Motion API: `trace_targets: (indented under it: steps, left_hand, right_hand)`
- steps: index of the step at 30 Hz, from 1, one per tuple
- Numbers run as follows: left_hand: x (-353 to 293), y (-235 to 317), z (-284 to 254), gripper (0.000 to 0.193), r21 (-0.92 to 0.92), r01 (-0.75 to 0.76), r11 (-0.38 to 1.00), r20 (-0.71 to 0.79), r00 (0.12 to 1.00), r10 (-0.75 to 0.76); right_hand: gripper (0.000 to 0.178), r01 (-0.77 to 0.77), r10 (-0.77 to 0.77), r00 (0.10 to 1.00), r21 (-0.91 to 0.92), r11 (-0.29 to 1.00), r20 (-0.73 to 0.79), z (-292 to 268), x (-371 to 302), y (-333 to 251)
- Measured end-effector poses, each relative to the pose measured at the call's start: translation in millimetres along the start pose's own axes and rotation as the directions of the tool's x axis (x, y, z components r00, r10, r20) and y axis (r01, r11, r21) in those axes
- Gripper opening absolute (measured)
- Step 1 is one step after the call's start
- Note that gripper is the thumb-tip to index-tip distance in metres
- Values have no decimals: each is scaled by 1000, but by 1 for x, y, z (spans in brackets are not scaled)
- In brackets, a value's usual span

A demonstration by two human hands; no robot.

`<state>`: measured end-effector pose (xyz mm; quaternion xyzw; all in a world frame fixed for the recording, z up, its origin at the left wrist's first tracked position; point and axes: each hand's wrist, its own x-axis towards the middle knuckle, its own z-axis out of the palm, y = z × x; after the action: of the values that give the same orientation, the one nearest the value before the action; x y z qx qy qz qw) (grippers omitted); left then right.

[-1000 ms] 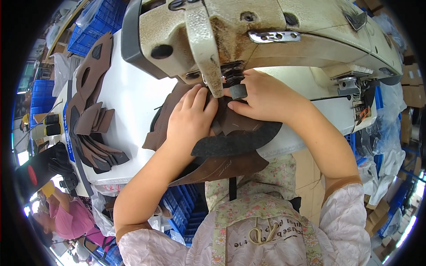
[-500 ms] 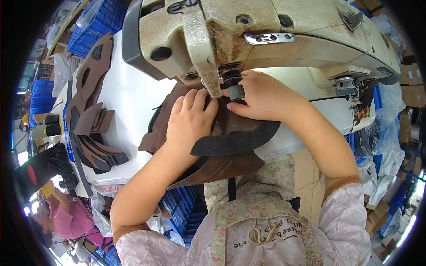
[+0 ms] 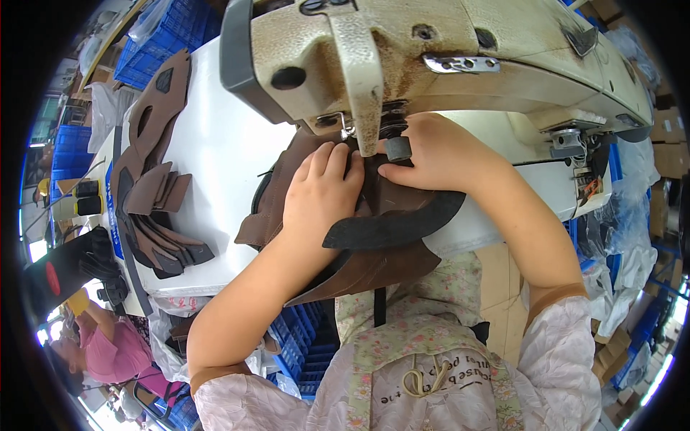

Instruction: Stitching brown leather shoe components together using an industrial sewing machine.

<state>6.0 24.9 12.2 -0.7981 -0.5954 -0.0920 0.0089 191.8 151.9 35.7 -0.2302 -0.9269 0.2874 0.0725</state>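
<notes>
A brown leather piece (image 3: 352, 276) with stitched seams and a thick black curved edge (image 3: 402, 228) lies under the head of a sewing machine (image 3: 316, 65). Its shape resembles a shoe upper, though much is covered. My left hand (image 3: 325, 188) presses on it left of the needle area, fingers close together and bent at the tips. From the right, my right hand (image 3: 438, 154) holds it near a dark round knob (image 3: 397, 149), thumb stretched along the leather. The machine hides the right fingertips and the needle.
On the white table (image 3: 215, 136), brown cut pieces (image 3: 154, 187) lie stacked at the left. Thread spools (image 3: 88, 197) stand beyond them. A person in pink (image 3: 118, 352) sits at the lower left. Blue crates (image 3: 162, 43) and clear plastic bags (image 3: 618, 194) flank the table.
The view has shifted, so machine, table and hands appear slightly farther right. Both hands stay on the leather piece, which keeps nearly the same place under the machine head.
</notes>
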Motion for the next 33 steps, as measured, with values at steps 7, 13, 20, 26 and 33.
trace_targets:
  steps: [7,13,20,26,33]
  left_hand:
    - [3,0,-4,45,-16,-19,1000,-37,999,19]
    - [7,-5,-3,47,5,-82,997,-74,994,82]
    - [3,-1,2,32,16,-70,997,-116,991,71]
    - [-4,-3,-2,17,185,-359,915,-86,921,379]
    - [-3,-13,-35,17,-162,-308,938,31,948,317]
  right_hand:
    - [29,27,-27,1000,-46,999,4,-4,0,-1]
    - [34,-114,125,988,-114,987,91,-1,5,4]
    - [38,-66,65,998,-52,996,-24,2,2,4]
    - [36,-100,100,995,-17,995,1,1,4,2]
    - [32,30,-31,998,-24,999,-51,12,2,15]
